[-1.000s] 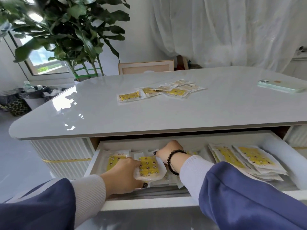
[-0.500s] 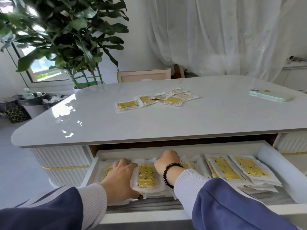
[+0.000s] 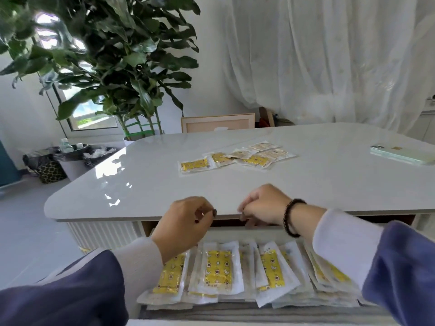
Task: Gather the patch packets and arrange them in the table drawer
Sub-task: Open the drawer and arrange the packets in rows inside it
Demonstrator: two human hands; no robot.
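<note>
a: left to right, please. left hand?

b: loosely curled, holding nothing, raised above the drawer at the table edge. right hand likewise: fingers curled, empty as far as i can see.

a: packets?

b: drawer packets lie in overlapping rows below both hands. loose packets sit mid-table, well apart from the hands; a phone lies far right.

a: recommendation?

b: reach forward, sweep the loose ones into one flat stack, and pinch the stack at its edges so none slide off the glossy top.
</note>
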